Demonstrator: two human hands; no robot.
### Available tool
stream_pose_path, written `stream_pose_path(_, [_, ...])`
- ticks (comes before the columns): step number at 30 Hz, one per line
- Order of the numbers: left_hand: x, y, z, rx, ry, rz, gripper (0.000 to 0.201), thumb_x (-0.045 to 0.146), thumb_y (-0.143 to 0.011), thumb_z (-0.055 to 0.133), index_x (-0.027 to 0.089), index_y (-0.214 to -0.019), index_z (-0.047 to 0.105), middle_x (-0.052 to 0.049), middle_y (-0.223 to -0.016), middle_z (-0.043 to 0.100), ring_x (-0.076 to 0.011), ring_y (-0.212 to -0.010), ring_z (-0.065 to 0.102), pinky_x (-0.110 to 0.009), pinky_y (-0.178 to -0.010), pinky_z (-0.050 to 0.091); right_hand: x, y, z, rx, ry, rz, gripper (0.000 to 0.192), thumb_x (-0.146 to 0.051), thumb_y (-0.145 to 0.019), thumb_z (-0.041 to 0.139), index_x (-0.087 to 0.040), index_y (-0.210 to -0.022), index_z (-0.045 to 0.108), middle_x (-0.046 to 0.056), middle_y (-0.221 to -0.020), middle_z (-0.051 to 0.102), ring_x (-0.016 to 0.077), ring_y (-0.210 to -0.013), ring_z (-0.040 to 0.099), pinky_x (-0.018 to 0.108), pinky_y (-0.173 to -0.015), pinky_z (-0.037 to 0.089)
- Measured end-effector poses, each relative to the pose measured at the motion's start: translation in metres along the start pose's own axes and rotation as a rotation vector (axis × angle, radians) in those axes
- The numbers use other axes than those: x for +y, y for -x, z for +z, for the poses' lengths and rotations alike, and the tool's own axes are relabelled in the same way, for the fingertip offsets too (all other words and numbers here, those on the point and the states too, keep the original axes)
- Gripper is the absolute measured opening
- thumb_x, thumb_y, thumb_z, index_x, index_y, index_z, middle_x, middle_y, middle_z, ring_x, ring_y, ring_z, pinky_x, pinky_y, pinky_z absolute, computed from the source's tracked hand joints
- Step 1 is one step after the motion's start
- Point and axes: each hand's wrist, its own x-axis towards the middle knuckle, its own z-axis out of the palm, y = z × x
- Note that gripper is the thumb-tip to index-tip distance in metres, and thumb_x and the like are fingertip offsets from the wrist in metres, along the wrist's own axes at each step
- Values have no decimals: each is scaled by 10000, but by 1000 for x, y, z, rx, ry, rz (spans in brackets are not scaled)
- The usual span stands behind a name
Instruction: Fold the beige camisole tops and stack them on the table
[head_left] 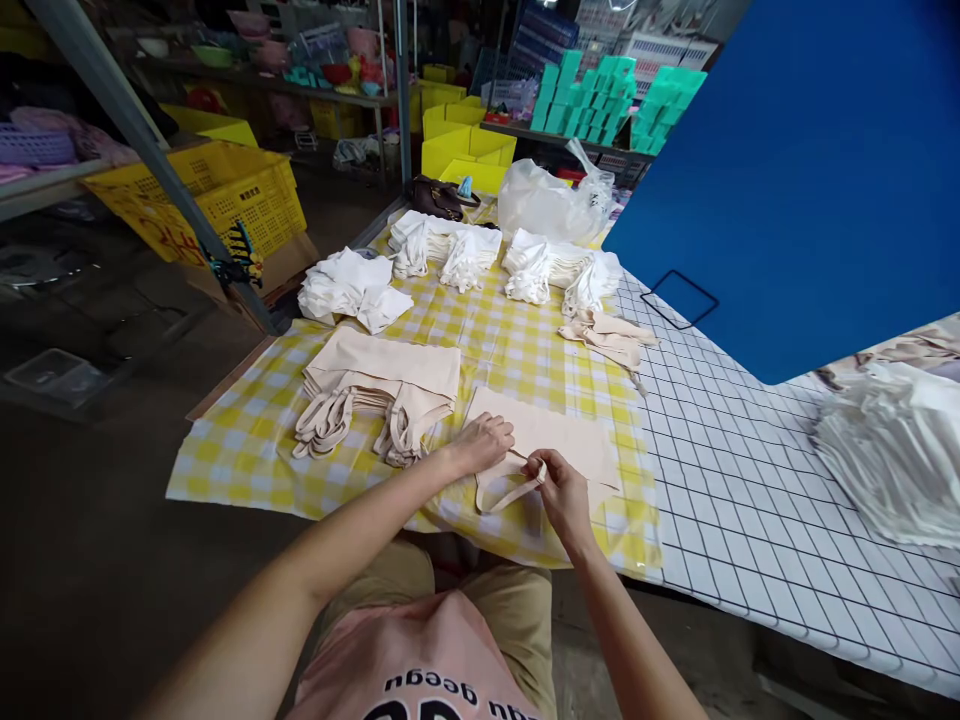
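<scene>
Beige cloth bag (547, 435), flat on the yellow-checked tablecloth (240, 450) at the near edge of the table (750, 500); its strap (510, 492) loops toward the person.
Left hand (486, 442): palm down, fingers curled, pressing on the bag's lower left corner where the strap begins.
Right hand (564, 492): thumb and fingers pinched on the strap, just beside the left hand.
Stack of beige bags (390, 380): left of the hands, straps hanging toward the near edge.
Small beige pile (611, 335): beyond the held bag, near the cloth's right edge.
White folded bundles (352, 285), (446, 245), (559, 265): far side of the cloth.
Clear plastic bag (551, 200): behind the bundles.
Blue board (810, 160): upper right, over the white gridded surface.
White stack (892, 450): far right.
Yellow crates (217, 195): left, beyond the table.
</scene>
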Motion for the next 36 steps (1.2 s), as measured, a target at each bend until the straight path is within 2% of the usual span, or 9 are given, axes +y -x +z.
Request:
stream_pose_path(3, [-4,-2,5,63,146,-88,127,138,-806,522,159,-825,646,-68,-880,603,-208,-917,522,-326,-791,395,7,-12,3,-8,161,-43,203,-213,-714,371,-170,-724,569,17,-618,605,134,-525,512,239,-549,400])
stream_pose_path(6, [-7,-4,8,82,228,-161,120,182,-813,540,172,-836,657,-47,-856,610,-195,-887,526,-305,-761,412,11,-25,6,-25,219,-66,217,-208,-706,390,-167,-745,598,37,-655,625,154,-566,527,252,-574,388])
stream_pose_path(11, [-11,-6,8,88,289,-190,143,258,-827,552,179,-821,671,-32,-839,621,-181,-864,529,-285,-759,419,11,-38,10,-90,324,-126,173,-169,-662,439,-173,-717,604,45,-673,622,164,-591,523,252,-576,356])
stream_pose_path(18, [-15,-8,12,93,376,-200,131,244,-820,560,174,-806,670,-30,-815,617,-178,-846,532,-282,-762,411,13,-43,9,-118,400,-137,184,-139,-687,420,-164,-728,597,52,-655,620,157,-570,515,243,-560,334])
stream_pose_path(27, [-15,-8,11,98,382,-203,133,241,-812,562,167,-786,669,-26,-782,613,-178,-828,530,-279,-744,406,10,-43,12,-100,368,-134,195,-147,-719,392,-167,-700,585,54,-638,606,157,-569,503,249,-563,327])
stream_pose_path(36, [-12,-8,11,91,361,-223,149,180,-806,524,169,-796,672,-34,-793,594,-183,-839,507,-281,-740,400,4,-39,24,-14,180,-67,193,-178,-726,403,-173,-740,596,46,-680,626,171,-622,543,275,-613,389])
